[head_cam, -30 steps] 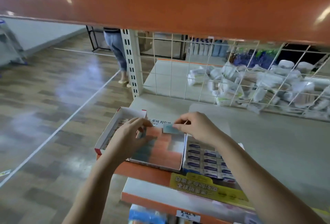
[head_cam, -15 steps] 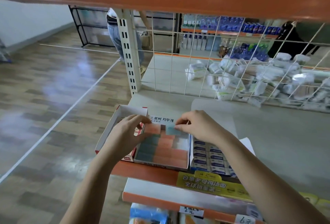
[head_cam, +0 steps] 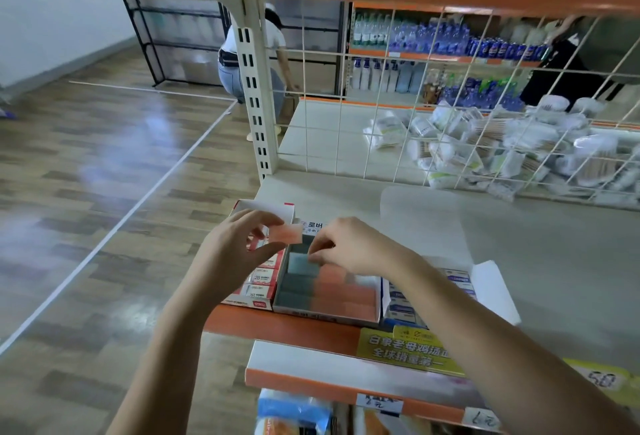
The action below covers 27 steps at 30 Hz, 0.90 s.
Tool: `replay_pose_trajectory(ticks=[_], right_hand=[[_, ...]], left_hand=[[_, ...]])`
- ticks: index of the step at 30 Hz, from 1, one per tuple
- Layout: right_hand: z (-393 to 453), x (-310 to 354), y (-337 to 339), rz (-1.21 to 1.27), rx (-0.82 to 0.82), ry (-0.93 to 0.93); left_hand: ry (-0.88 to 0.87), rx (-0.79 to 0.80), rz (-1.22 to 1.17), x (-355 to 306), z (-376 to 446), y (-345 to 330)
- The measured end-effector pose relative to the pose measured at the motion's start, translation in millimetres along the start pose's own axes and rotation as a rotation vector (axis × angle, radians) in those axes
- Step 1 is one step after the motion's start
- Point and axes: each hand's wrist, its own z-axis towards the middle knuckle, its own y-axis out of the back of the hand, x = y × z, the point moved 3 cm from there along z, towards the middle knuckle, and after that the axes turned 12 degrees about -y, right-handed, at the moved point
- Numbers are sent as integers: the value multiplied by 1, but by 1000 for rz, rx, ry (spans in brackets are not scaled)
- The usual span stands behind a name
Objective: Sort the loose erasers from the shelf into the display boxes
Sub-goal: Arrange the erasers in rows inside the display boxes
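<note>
Head view: your left hand (head_cam: 239,254) pinches an orange eraser (head_cam: 289,233) clear while your right hand (head_cam: 349,247) pinches a teal eraser (head_cam: 300,263) into the display box (head_cam: 329,316).

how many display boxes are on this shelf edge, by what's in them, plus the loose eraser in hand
Red-and-white cardboard display box of 2B erasers: 1
White cardboard display box of orange and teal erasers: 1
White cardboard display box of blue-labelled erasers: 1
Loose orange eraser, pinched by the left hand: 1
Total: 4

Bare shelf (head_cam: 554,261) lies open right of the display boxes (head_cam: 325,310); wire grid (head_cam: 450,122) blocks behind.
</note>
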Motion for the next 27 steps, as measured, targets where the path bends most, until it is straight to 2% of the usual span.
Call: replay_pose_trajectory(ticks=[3,13,27], right_hand=[[-2,6,-11,-17,63,20],[-10,8,-22,2,128,11],[-13,8,-32,50,103,4]], left_hand=[[16,7,-16,4,-1,0],[26,16,-33,6,-4,-3],[11,57,-36,0,-4,-7]])
